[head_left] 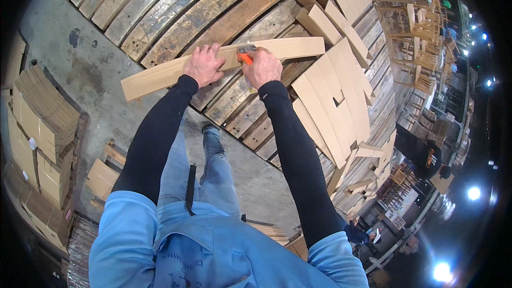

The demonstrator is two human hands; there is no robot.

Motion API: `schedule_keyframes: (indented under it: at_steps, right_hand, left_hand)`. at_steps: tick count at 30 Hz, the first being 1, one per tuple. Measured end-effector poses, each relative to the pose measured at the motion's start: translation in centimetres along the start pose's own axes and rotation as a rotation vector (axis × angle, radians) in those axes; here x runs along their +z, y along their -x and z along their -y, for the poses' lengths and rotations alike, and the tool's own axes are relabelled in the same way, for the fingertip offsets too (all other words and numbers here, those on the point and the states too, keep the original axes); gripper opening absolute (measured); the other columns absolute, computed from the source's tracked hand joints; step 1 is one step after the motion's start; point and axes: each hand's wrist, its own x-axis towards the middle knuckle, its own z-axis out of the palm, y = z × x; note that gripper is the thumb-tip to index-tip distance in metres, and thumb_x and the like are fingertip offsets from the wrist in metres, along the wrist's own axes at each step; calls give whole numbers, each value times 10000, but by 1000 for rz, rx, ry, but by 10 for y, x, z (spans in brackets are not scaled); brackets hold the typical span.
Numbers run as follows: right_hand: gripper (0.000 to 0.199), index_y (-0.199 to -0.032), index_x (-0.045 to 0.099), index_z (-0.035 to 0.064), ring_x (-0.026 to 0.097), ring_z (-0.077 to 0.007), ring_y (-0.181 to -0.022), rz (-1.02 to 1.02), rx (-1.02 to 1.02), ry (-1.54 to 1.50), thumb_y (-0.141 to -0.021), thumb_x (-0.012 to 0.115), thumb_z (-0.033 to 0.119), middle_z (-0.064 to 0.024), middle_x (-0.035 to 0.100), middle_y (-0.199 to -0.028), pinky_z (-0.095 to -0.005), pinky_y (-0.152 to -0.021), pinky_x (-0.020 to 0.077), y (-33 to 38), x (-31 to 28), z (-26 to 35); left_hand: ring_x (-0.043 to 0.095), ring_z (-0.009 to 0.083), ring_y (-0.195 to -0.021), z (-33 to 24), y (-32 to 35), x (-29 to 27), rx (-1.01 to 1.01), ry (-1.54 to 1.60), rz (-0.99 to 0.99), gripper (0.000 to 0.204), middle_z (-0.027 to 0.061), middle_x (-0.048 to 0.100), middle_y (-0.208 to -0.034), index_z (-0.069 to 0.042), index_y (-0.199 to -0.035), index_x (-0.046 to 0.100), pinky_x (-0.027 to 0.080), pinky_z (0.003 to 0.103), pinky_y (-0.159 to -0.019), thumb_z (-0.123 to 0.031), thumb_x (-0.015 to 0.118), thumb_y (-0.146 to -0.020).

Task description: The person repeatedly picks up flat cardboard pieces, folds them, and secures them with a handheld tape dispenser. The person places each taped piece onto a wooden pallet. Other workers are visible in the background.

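Note:
A long, narrow folded cardboard piece (290,48) lies across the wooden slatted surface (213,8), its left end reaching over the edge. My left hand (204,66) presses on it near its middle, fingers stretched over the cardboard and holding nothing. Just to the right, my right hand (265,68) is closed round an orange tool with a grey head (246,57). The head touches or hovers just over the strip's upper face; I cannot tell which. My fist covers most of the tool, so its exact kind is hidden.
Flat and folded cardboard pieces (333,93) lie on the slats to the right. Stacked cardboard bundles (40,122) stand on the floor at the left. Far right are wooden chairs (424,64) and a person in dark clothes (421,152).

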Motion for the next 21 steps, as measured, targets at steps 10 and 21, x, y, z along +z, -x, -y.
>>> schedule_keyframes:
  at_steps: [10,21]
  right_hand:
    - [421,-1155,729,114,708,-365,-947,-39,11,-76,-742,747,191,-118,596,-1370,-471,-840,573,85,33,-36]
    - [430,-1185,718,93,670,-353,-1071,-152,-10,-121,-775,723,222,-125,581,-1389,-438,-904,553,89,56,-40]
  left_hand:
    - [509,322,-1204,-2,-2,1,5,3,15,364,138,502,-1370,-146,-988,703,440,495,-935,-387,787,-729]
    - [397,381,-1401,-36,-50,24,281,-86,-75,417,178,327,-1600,-154,-1196,626,371,563,-1109,-126,701,-786]
